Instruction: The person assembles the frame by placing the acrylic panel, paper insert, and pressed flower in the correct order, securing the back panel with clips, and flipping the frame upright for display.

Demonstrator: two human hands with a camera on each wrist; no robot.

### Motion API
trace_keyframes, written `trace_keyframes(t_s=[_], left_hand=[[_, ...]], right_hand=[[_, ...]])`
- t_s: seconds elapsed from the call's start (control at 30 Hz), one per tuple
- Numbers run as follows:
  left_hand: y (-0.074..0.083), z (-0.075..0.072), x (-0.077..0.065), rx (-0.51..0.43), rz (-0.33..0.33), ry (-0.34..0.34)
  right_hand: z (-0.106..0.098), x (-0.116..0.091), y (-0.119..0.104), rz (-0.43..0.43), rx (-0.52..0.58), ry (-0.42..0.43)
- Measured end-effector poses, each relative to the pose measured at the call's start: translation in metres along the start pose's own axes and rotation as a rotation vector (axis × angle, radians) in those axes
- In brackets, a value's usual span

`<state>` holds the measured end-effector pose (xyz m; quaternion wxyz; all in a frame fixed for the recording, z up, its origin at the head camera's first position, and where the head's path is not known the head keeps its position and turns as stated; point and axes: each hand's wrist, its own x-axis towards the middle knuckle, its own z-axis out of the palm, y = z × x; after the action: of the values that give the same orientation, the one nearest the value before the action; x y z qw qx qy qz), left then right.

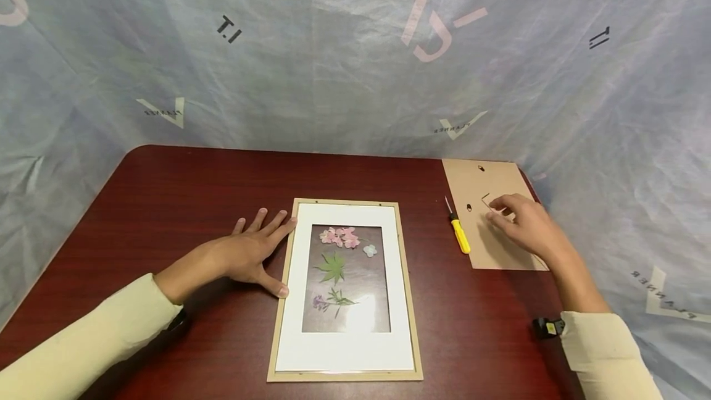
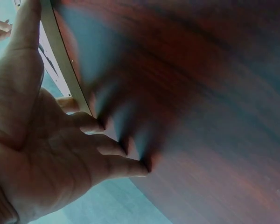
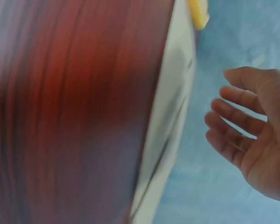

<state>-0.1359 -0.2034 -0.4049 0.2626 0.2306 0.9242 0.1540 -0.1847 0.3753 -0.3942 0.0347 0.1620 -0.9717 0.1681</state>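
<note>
A light wooden picture frame (image 1: 418, 350) lies on the table, with a white mat (image 1: 344, 352) around pressed flowers and a green leaf (image 1: 332, 268). Fingers spread, my left hand (image 1: 250, 252) rests at the frame's left side, thumb and index fingertip at its edge. In the left wrist view that hand (image 2: 46, 144) is seen from the palm side. Over the tan backing board (image 1: 463, 181) at right hovers my right hand (image 1: 524, 224), fingers loosely bent. A thin bent rod (image 1: 486, 200) lies on the board, partly hidden beneath it. Nothing shows between the right hand's fingers (image 3: 238, 105).
A screwdriver with a yellow handle (image 1: 460, 236) lies along the board's left edge. Two small dark hangers (image 1: 469, 207) are on the board. The dark red table (image 1: 222, 178) ends at a grey sheet (image 1: 311, 79) hanging behind and beside it.
</note>
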Motion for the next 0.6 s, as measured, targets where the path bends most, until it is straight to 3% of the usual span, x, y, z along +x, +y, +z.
trace_keyframes(t_s=[0.13,0.27,0.6], left_hand=[[0.000,0.001,-0.001,-0.006,0.000,0.000],[0.001,0.001,-0.001,-0.007,0.006,0.008],[0.003,0.000,-0.001,0.003,0.001,0.000]], right_hand=[[0.001,0.001,0.034,0.131,-0.026,-0.048],[0.002,0.005,0.051,0.201,-0.042,-0.095],[-0.008,0.026,0.052,0.148,-0.093,-0.213]])
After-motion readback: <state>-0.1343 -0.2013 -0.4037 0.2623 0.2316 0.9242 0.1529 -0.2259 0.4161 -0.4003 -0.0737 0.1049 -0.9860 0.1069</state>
